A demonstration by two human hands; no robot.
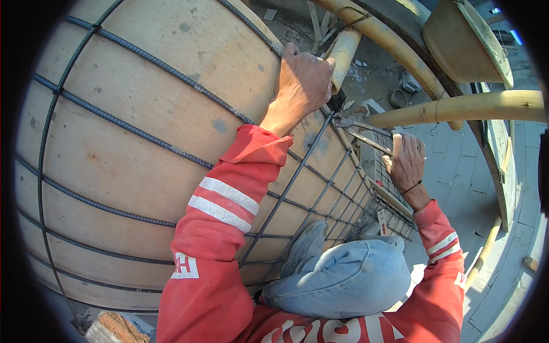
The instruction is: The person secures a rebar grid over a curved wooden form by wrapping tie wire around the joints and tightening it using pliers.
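My left hand (302, 77) is closed at the edge of the formwork panel, with its fingers curled over a ribbed rebar (251, 26) that runs in under it. My right hand (407, 157) holds a pair of pincers (366, 130) by the handles. The pincers' jaws meet the rebar grid (311, 151) near a bar crossing at the panel's edge, just below my left hand. Whether wire sits in the jaws is too small to tell. The pale plywood panel (143, 108) lies behind the bars.
Bamboo poles (469, 107) cross at the upper right, one ending close beside my left hand. A tan basin (457, 46) sits up there on a plank. My bent knee (349, 277) rests below the grid. A grey tiled floor (457, 157) lies far down; rubble is at the top.
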